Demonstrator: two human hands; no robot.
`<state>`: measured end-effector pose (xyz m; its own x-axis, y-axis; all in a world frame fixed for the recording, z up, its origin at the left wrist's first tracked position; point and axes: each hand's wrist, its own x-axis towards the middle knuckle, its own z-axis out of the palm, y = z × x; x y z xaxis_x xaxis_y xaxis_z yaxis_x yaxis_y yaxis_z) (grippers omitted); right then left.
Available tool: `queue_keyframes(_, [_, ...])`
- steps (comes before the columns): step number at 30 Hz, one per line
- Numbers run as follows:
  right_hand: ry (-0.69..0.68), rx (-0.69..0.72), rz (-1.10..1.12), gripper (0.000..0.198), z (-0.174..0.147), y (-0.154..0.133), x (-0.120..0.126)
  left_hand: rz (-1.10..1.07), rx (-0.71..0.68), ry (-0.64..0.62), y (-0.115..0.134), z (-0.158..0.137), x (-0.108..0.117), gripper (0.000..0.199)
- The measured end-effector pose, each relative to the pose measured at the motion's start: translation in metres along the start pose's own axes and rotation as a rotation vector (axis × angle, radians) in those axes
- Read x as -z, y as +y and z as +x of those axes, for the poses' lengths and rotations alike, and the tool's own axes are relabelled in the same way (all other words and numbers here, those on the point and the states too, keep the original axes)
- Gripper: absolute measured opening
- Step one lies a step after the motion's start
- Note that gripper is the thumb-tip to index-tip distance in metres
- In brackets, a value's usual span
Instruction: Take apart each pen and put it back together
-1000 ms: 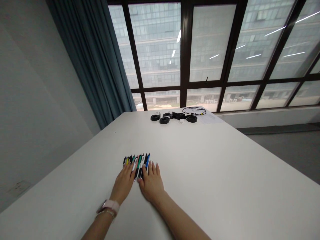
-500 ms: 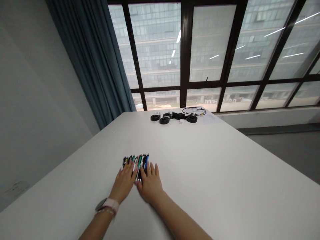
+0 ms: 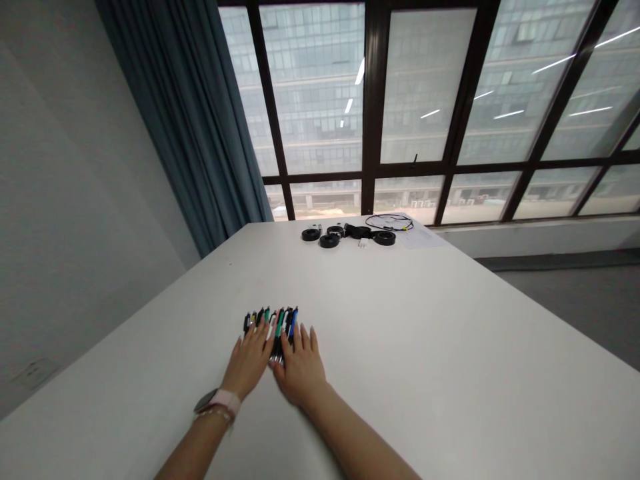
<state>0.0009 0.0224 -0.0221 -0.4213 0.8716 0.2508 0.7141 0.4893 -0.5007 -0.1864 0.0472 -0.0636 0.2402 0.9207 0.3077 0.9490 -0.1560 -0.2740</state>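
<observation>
Several pens [image 3: 279, 324] lie side by side in a row on the white table, their tips pointing toward and away from me. Black, green, white and blue barrels show between and beyond my fingers. My left hand [image 3: 249, 357] rests flat over the left part of the row, fingers stretched out. Over the right end lies my right hand [image 3: 301, 367], its fingers spread and its thumb near the lower ends of the pens. Both palms hide much of the barrels. A watch with a pink strap [image 3: 225, 400] and a bracelet are on my left wrist.
At the table's [image 3: 425, 333] far end lie several black rolls [image 3: 329, 241], a coiled black cable [image 3: 389, 222] and a sheet of paper [image 3: 423, 238]. A blue curtain [image 3: 200, 133] and windows stand behind; a wall [image 3: 75, 167] runs along the left.
My left hand has shifted very slightly to the right over the pens. The right hand and the row look almost the same.
</observation>
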Motion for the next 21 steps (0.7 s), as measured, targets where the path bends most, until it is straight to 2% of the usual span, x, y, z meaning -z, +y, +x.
queue_keyframes(7, [0.009, -0.004, 0.025, 0.065, -0.001, 0.000, 0.000, -0.085, -0.185, 0.158, -0.019, -0.006, -0.022, 0.050])
queue_keyframes(10, [0.008, -0.007, 0.018, 0.066, -0.001, -0.001, 0.001, -0.168, -0.219, 0.178, -0.025, -0.010, -0.024, 0.048])
queue_keyframes(15, [0.011, -0.003, 0.012, 0.066, -0.001, -0.002, 0.001, -0.310, -0.122, 0.116, -0.023, -0.015, -0.012, 0.052])
queue_keyframes(21, [-0.006, 0.026, 0.006, 0.064, -0.001, -0.001, 0.003, -0.342, -0.101, 0.146, -0.022, -0.018, -0.005, 0.053])
